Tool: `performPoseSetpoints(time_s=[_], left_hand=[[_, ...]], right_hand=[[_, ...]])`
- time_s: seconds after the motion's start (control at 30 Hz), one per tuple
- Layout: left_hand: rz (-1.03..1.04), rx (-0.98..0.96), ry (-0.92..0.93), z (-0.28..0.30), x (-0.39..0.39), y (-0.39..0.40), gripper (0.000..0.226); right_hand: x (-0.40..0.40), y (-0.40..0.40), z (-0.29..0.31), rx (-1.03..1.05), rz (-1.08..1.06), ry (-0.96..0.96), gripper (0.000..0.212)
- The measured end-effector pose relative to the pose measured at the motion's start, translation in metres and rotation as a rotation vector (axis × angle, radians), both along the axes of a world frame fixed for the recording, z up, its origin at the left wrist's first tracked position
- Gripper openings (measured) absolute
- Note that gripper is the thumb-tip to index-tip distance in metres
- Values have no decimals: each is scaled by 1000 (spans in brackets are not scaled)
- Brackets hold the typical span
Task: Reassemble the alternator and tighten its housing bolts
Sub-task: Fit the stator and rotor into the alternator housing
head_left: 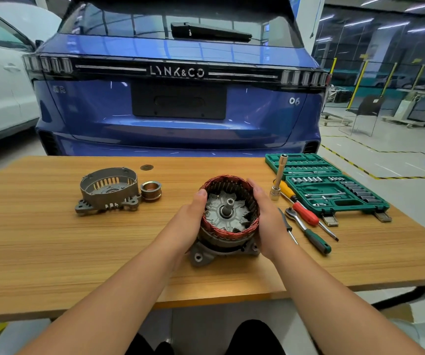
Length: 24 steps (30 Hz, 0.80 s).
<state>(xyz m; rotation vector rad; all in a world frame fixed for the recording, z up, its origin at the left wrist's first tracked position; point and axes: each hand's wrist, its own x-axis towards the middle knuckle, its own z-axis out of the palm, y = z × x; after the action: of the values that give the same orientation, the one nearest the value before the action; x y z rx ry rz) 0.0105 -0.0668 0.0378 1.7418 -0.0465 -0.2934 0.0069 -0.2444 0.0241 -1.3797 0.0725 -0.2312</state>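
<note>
Both hands, left hand (pixel 193 213) and right hand (pixel 265 219), clasp the copper-wound stator (pixel 242 230) at the table's (pixel 52 252) near centre, fingers wrapped around it, probably seating it squarely on the rear housing (pixel 201 254); the front housing (pixel 108 190) waits far left.

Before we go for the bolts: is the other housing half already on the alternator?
No, the housing half sits apart on the table, left of the alternator.

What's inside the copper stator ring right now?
Inside the stator sits the grey rotor with its shaft pointing up. The rotor's lower part and the housing floor beneath are hidden by the windings and both hands.
</note>
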Motion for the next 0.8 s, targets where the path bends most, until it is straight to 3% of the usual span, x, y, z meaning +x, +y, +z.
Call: performPoseSetpoints(time_s=[0.1, 0.17, 0.3, 0.4, 0.63, 0.8], left_hand=[[44, 76, -11, 1, -1, -3, 92], [67, 63, -164, -1, 2, 0, 94], [1, -146, -392, -9, 9, -2, 51], [-22, -236, -473, -13, 18, -10, 41], [-74, -329, -576, -22, 27, -11, 39], [-79, -217, -587, -18, 21, -10, 45]], right_hand=[[6, -12, 5, 28, 103, -6, 41], [7, -12, 8, 65, 143, -31, 48], [7, -5, 2, 97, 90, -103, 53], [8, -4, -5, 86, 0, -117, 49], [14, -6, -17, 36, -61, -231, 44], [5, -7, -7, -85, -44, -187, 44]])
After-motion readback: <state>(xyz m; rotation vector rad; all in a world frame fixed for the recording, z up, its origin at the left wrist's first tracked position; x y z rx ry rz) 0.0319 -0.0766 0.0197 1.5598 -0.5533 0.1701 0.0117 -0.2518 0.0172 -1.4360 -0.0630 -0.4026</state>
